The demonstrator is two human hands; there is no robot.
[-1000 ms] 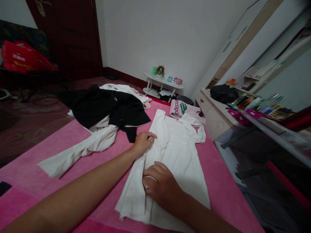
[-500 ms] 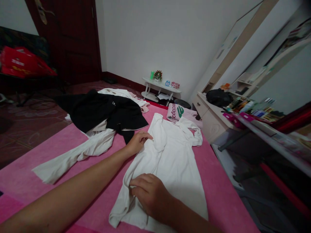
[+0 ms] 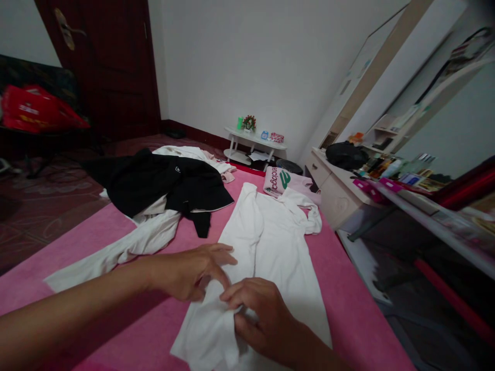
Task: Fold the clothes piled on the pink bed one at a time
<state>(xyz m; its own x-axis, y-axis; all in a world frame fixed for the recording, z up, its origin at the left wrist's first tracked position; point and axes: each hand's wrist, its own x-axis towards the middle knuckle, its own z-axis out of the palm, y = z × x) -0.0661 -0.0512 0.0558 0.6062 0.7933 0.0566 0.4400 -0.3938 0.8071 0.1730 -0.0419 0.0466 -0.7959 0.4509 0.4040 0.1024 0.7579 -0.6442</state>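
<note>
A white garment [image 3: 284,252] lies lengthwise on a pink sheet [image 3: 359,324], its hem toward the viewer and one sleeve bent out at the far right. The right hand [image 3: 263,312] pinches a fold of its lower part between thumb and fingers; the left hand [image 3: 189,270], fingers spread, rests along the garment's left edge just beside the right. To the left on the sheet lies a black garment [image 3: 166,180], a white sleeve [image 3: 143,241] extending from beneath it. Near the far edge sits a folded pink garment [image 3: 288,181] with printed lettering. Beyond, against a pale wall [image 3: 251,56], stands a low white table [image 3: 255,138] bearing a green cup [image 3: 240,123] and a small plant [image 3: 249,122]. At left are a dark red door [image 3: 112,67], a patterned floor [image 3: 42,206] and a red bag [image 3: 40,111]; at right, a pale dresser [image 3: 330,183] carries a black bag [image 3: 345,155].
</note>
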